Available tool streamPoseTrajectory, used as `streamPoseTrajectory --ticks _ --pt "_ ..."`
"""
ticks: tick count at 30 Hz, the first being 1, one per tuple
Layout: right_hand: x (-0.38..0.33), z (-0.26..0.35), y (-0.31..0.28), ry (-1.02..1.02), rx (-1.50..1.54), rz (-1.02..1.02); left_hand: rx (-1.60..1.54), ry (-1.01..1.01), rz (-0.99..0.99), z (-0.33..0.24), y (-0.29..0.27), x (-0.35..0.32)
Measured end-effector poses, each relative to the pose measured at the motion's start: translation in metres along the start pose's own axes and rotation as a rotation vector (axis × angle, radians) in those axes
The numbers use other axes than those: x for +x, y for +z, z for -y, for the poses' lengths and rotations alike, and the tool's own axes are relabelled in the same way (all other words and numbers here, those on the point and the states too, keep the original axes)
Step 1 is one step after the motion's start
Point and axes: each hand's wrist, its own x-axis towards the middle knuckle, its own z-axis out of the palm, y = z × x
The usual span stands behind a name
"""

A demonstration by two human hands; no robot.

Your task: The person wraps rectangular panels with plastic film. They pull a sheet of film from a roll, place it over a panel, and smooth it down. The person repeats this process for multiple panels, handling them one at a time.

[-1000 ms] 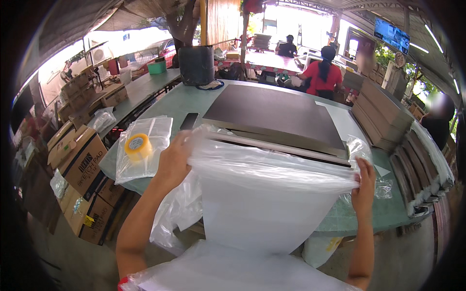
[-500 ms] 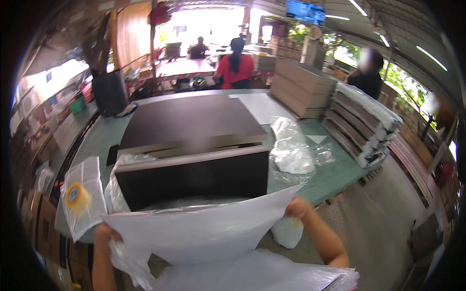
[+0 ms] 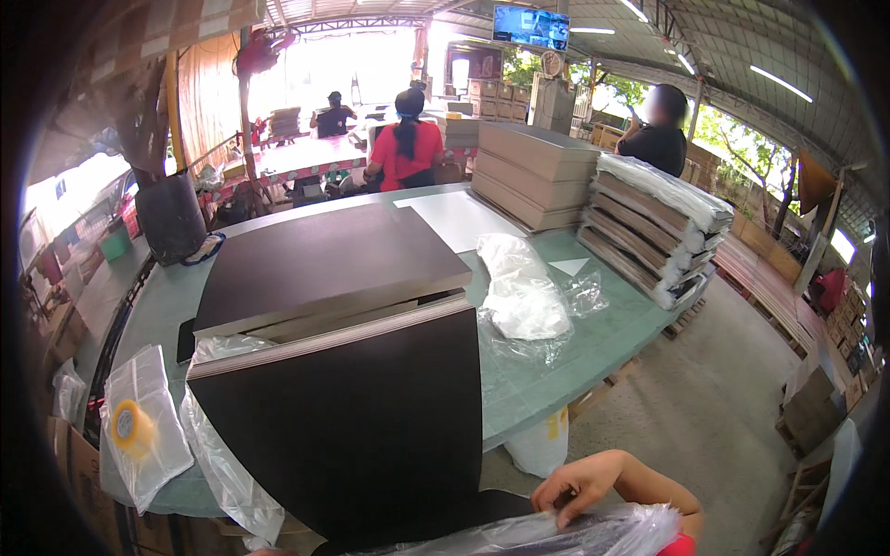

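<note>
At the bottom edge, my right hand is closed, its fingers pinching the edge of a clear plastic bag. Only a sliver of my left hand shows at the lower rim, so its fingers are hidden. Between the two, a stack of black boards leans tilted against the table's near edge. Its lower end goes down to the plastic, and what happens below the frame is out of sight. Behind it a flat stack of dark boards lies on the green table.
A yellow tape roll rests on folded plastic at left. Crumpled plastic lies right of the dark boards. Brown boards and a wrapped stack stand behind. A person in red and one in black are farther off.
The plastic sheet held up before the black boards has come down to the bottom edge. Both hands are lower, the left nearly out of view. More of the black boards' front shows.
</note>
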Motion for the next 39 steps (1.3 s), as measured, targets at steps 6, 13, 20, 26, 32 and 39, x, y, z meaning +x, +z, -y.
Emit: streamPoseTrajectory --ticks 6,13,20,26,32,39 --pt "0.001 -0.069 -0.024 0.202 0.815 -0.389 -0.697 -0.151 -0.366 -0.009 0.010 -0.004" --pt "0.032 -0.061 -0.014 0.423 0.086 -0.138 -0.716 0.049 -0.170 0.007 -0.006 0.007" --pt "0.017 -0.147 -0.045 0.404 0.834 -0.116 -1.014 0.088 -0.044 0.056 -0.001 0.035" --pt "0.050 -0.146 -0.030 0.426 0.820 -0.698 -1.046 0.055 -0.165 0.055 0.021 0.031" --pt "0.030 -0.168 -0.056 0.273 0.872 -0.464 -1.140 0.072 -0.177 0.079 0.014 0.026" --pt "0.079 -0.263 -0.049 0.804 0.077 -0.620 -1.039 0.085 -0.186 0.063 0.008 0.039"
